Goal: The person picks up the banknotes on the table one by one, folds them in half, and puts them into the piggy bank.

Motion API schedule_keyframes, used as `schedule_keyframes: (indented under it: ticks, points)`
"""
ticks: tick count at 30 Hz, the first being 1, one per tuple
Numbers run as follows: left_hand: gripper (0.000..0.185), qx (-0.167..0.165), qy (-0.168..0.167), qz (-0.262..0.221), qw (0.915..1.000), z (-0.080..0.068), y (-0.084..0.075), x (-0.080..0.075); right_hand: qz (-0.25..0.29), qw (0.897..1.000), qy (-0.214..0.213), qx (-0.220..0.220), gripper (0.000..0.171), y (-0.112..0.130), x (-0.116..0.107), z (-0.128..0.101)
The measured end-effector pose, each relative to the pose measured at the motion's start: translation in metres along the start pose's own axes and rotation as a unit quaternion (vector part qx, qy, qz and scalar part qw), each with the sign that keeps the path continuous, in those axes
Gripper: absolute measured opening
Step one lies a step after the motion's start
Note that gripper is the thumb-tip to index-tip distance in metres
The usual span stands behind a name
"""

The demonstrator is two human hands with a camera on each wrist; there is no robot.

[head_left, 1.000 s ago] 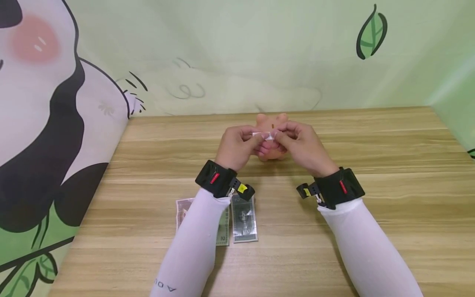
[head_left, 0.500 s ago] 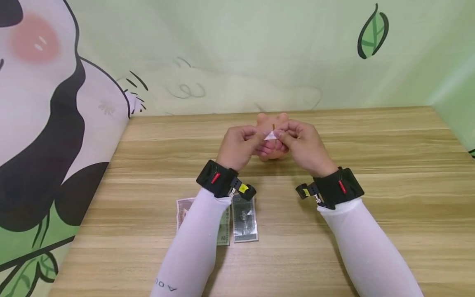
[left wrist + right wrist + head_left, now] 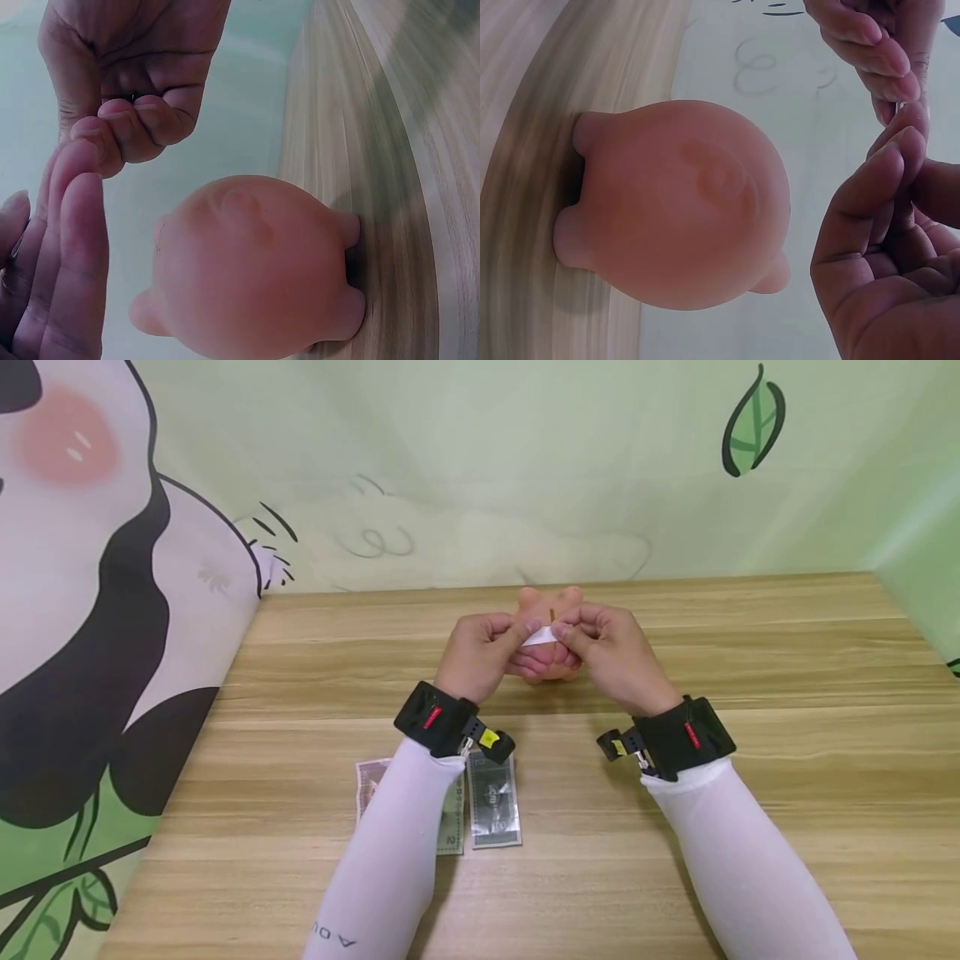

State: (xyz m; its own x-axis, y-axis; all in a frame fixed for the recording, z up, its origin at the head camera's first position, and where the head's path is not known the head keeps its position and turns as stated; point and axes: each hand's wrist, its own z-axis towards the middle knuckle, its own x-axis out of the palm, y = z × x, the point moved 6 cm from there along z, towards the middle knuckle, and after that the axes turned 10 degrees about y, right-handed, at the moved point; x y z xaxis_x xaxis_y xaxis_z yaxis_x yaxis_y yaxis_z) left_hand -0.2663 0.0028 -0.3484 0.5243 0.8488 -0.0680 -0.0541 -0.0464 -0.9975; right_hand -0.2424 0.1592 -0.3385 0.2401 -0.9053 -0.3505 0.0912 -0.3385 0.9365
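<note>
Head view: both hands meet at frame centre, just above the pink piggy bank (image 3: 550,610), which stands on the wooden worktop (image 3: 750,643) near the back wall. Left hand (image 3: 480,653) and right hand (image 3: 611,652) each pinch an end of a small white folded slip (image 3: 542,635); both grips closed on it, fingers curled. I read the slip as held just in front of and above the slot (image 3: 552,613) on the pig's back, not touching it as far as I can tell. Left wrist view shows the piggy bank (image 3: 251,266) from below the hands, sitting free on the worktop, neither hand on it. Right wrist view: fingertips (image 3: 900,142) pressed together, slip edge barely visible between them. Two banknotes (image 3: 491,802) lie flat at lower centre of the frame, partly under the left sleeve (image 3: 390,852), well apart from the pig. My judgement: slip is folded down small, insertion not yet done; the banknotes on the worktop are untouched, so most of the work is left.
</note>
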Motion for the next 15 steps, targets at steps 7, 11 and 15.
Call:
schedule_keyframes:
  ticks: [7,11,15]
  points:
    - [0.027,-0.002,-0.012,0.015,0.9998,-0.0016,-0.0008,-0.0002,0.036,0.999,0.014,0.008,0.019,-0.0003,0.0041,0.0009]
    - [0.029,-0.008,-0.013,0.038,0.9992,-0.0016,-0.0001,0.0015,0.050,0.999,0.014,0.011,0.016,0.0001,0.0081,0.0010]
    - [0.038,-0.010,-0.008,0.046,0.9989,-0.0012,-0.0001,0.0039,0.032,0.999,-0.006,0.007,0.015,0.0024,0.0091,0.0003]
